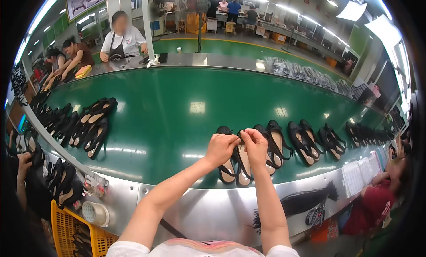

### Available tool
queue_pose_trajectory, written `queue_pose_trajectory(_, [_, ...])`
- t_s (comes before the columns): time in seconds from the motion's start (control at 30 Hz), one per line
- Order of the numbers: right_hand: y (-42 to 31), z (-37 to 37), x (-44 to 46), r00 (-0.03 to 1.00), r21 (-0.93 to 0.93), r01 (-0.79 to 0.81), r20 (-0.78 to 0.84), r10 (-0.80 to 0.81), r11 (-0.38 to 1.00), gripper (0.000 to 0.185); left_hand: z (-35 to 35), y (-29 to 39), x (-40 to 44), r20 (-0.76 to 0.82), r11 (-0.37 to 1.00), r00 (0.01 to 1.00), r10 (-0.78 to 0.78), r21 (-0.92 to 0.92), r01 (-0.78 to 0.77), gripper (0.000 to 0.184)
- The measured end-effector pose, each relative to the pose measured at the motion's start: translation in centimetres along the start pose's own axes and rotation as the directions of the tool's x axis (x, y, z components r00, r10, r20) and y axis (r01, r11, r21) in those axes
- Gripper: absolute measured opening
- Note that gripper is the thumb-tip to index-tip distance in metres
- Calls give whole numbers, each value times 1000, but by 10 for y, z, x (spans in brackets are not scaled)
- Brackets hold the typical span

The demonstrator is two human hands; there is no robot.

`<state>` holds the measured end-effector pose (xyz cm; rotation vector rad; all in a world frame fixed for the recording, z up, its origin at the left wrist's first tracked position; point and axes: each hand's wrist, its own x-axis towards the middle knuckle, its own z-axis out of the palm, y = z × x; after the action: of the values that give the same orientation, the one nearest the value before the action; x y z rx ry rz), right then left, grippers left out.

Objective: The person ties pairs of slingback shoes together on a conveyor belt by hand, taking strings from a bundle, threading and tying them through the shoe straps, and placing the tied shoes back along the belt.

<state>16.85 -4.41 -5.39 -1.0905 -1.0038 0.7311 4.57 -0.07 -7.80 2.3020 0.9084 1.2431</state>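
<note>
My left hand [221,149] and my right hand [256,147] meet above the toe of a black flat shoe [243,168] with a beige insole. Both are closed in a pinch, fingertips almost touching. A thin black cord [240,135] shows between them, though the fingers cover most of it. Just left of that shoe lies its likely mate, another black flat [227,173], partly behind my left hand. To the right of my right hand is a pair of black flats [276,146] with small bows on the toes.
The shoes lie on a green work surface [164,110] with a metal ledge [191,208] along its near side. On the ledge are a black cord bundle [306,200], black-handled scissors [315,216] and a tape roll [95,213]. More shoes [95,128] stand left. A yellow crate [62,232] and co-workers flank me.
</note>
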Motion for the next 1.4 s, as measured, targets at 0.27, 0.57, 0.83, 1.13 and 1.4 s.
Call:
queue_pose_trajectory(0.27, [-5,-6,-15,1000,-8,15,9,-14,1000,8,2,8,-11,9,998,999,46,34,-46,17])
queue_pose_trajectory(0.57, [-1,-6,-26,1000,-147,16,20,-13,989,12,-2,10,-19,15,999,999,49,9,-49,12])
queue_pose_trajectory(0.83, [-8,-30,-21,755,-479,652,339,-561,587,5,3,23,0,712,160,518,-473,-509,846,45])
queue_pose_trajectory(1.13, [21,-30,-24,805,-386,588,362,-469,711,15,28,13,1,245,518,782,-574,-630,578,11])
queue_pose_trajectory(1.4, [46,-27,-4,927,236,-234,347,144,943,17,17,5,-6,-234,859,890,391,441,-261,13])
